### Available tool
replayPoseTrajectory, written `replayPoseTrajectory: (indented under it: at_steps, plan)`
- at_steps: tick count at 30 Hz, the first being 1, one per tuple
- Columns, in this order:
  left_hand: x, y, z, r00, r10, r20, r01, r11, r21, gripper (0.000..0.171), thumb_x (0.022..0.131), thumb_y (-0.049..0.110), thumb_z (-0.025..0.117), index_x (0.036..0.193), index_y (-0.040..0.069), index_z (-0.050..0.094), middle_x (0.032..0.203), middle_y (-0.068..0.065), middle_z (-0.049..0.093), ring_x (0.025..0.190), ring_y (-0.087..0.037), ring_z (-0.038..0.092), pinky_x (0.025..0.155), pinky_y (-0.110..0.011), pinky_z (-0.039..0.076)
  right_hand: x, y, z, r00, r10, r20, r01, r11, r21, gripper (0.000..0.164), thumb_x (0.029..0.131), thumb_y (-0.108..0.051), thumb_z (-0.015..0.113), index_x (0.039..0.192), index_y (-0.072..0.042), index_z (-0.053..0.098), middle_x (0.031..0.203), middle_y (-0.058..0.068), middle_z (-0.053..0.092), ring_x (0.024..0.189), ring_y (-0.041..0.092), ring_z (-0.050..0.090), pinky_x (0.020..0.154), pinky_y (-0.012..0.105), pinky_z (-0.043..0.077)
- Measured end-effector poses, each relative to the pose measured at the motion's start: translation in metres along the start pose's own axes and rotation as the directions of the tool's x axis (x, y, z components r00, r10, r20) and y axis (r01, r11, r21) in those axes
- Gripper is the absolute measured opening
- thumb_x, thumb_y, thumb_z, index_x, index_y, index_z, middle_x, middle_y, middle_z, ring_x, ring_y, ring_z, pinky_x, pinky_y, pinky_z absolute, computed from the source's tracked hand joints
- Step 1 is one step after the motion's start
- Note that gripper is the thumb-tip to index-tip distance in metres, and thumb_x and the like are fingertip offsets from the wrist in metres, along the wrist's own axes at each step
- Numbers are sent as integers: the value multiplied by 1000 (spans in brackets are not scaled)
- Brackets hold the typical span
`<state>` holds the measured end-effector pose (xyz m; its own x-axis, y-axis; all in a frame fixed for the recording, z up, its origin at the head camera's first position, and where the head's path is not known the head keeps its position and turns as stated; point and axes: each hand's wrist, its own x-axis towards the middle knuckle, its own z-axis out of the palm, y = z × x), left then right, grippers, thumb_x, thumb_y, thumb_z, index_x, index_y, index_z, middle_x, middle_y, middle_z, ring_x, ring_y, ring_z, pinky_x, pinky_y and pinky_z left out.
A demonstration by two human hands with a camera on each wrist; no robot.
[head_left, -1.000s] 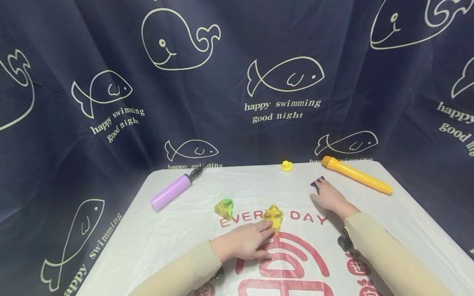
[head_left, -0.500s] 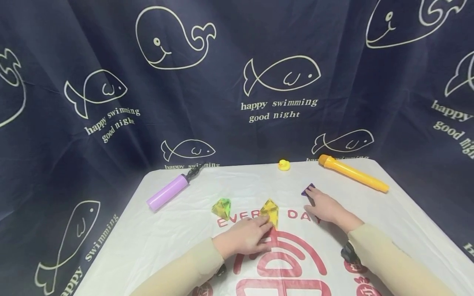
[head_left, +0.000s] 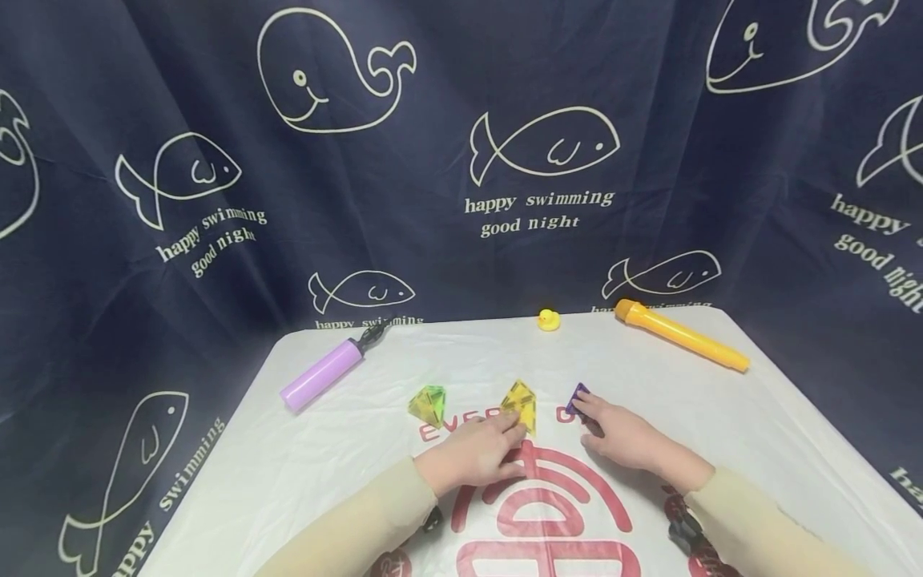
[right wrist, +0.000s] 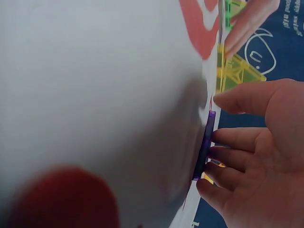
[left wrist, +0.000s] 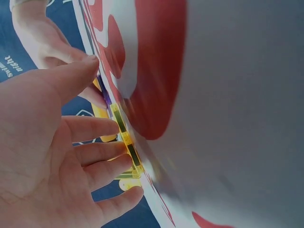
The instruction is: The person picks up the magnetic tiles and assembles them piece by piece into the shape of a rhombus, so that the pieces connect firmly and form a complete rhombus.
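In the head view my left hand [head_left: 472, 450] rests its outstretched fingertips on a see-through yellow magnetic tile shape [head_left: 517, 393] at the table's middle. The left wrist view shows those fingers spread along the edge of the yellow tiles [left wrist: 134, 154]. To the right, my right hand [head_left: 623, 437] touches a small purple triangular tile [head_left: 577, 393] with extended fingertips. From the right wrist, the purple tile [right wrist: 205, 145] lies flat under the fingertips, thumb held apart. A green and yellow tile shape [head_left: 429, 406] lies left of the yellow one, untouched.
A purple hand pump [head_left: 322, 375] with a black nozzle lies at the left. Along the back sit a yellow rubber duck [head_left: 548, 320] and an orange toy microphone [head_left: 681, 335]. Behind the white-covered table [head_left: 238, 481] hangs a dark blue fish-print curtain [head_left: 433, 200].
My right hand has slid the purple tile leftward and nearer, closing on the yellow shape. Under my left fingers the yellow shape has shifted slightly away from me. The head view has drifted a little.
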<state>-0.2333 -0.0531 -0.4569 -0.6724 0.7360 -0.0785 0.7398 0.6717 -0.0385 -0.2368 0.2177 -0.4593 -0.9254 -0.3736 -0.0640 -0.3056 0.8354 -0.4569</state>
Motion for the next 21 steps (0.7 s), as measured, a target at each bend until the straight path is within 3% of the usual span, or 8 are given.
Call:
replayPoseTrajectory:
  at_steps: [8,13,17,21]
  plan:
    - [-1,-2,0,1000,1,-17,-1,1000,1,65,98,55,60,148,13,53,156,-11,45,143,-20,42,108,-38,45,-8,-9,7,1000,-3,-29,3,1000,3,57,89,-9,69,143,3,54,152,28,44,139,48,40,109,62,38]
    - [-1,-3,2,1000,15,-21,-15,1000,-2,66,99,55,59,149,12,53,157,-13,44,144,-22,41,110,-39,44,-4,-12,7,989,8,-147,-4,1000,22,55,90,-11,71,139,8,55,142,32,52,132,50,47,107,63,40]
    - [0,-2,2,1000,19,-23,-19,1000,-1,66,99,54,60,149,12,52,157,-13,43,144,-22,41,110,-38,44,4,-13,6,965,95,-244,-102,995,-19,58,90,-20,74,133,14,55,120,29,61,111,46,59,95,59,50]
    - [0,-1,2,1000,7,-15,-7,1000,2,65,98,54,61,148,14,53,157,-11,44,144,-20,41,109,-37,44,12,-14,7,955,184,-233,-200,979,-48,68,91,-38,74,127,17,56,105,26,58,96,40,57,82,56,54]
